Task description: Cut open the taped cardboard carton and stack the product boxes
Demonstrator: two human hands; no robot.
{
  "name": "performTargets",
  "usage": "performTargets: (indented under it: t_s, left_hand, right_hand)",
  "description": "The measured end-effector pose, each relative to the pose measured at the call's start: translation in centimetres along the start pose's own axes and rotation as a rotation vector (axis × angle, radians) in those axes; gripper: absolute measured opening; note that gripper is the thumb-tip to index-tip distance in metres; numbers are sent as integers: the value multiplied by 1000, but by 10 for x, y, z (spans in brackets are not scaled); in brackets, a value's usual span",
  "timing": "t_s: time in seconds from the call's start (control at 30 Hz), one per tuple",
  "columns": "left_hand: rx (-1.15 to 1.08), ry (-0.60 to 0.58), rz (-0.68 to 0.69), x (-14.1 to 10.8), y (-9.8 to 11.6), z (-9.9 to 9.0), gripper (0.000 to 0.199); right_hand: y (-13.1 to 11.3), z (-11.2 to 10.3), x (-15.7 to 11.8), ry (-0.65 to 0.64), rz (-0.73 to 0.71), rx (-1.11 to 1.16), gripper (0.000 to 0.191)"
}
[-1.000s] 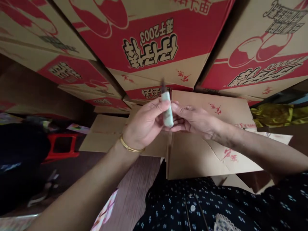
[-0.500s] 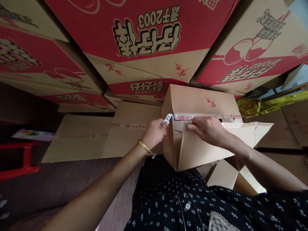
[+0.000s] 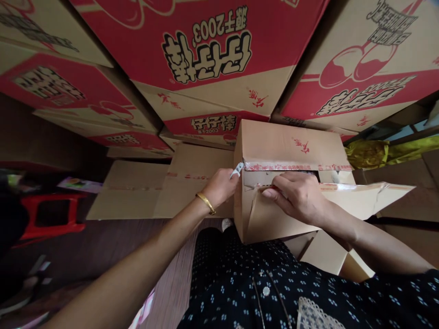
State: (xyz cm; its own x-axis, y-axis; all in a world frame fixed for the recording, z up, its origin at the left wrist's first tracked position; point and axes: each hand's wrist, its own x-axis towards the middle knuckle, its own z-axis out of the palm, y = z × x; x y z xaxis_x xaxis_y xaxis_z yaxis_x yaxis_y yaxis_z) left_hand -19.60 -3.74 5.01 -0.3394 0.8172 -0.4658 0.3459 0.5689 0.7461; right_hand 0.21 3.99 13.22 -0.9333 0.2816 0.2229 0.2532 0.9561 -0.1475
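A brown cardboard box (image 3: 291, 138) stands right in front of me, its top slit along a strip of printed tape. My left hand (image 3: 221, 186) is closed around a small pale box cutter (image 3: 237, 170), whose tip is at the box's upper left corner. My right hand (image 3: 297, 196) grips the edge of the near cardboard flap (image 3: 274, 217), its fingers curled over the rim. A dark gap shows between this flap and the taped edge; what lies inside is mostly hidden.
Large red and tan printed cartons (image 3: 212, 50) are stacked along the far side. Flattened cardboard (image 3: 137, 189) lies to the left, near a red plastic stool (image 3: 51, 217). An open box (image 3: 324, 256) sits under my right arm, and yellow plastic (image 3: 368, 153) lies beyond it.
The right hand has drawn the near flap slightly toward me, so the opening is wider. The left hand still holds the cutter near the corner. The view has shifted a little left.
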Motion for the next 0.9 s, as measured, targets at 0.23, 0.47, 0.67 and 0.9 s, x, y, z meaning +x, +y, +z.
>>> performTargets:
  t_s: [0.23, 0.47, 0.67, 0.9]
  left_hand:
    - [-135, -81, -104, -6, 5, -1, 33]
    - [-140, -93, -126, 0, 7, 1, 35]
    - [-88, -119, -82, -11, -3, 9, 35]
    - [-234, -157, -176, -19, 7, 9, 30]
  right_hand:
    - [1, -1, 1, 52, -71, 27, 45]
    - [0, -2, 2, 63, -62, 30, 40]
    - [-3, -2, -3, 50, -72, 90, 34]
    - [-12, -13, -7, 76, -66, 79, 33]
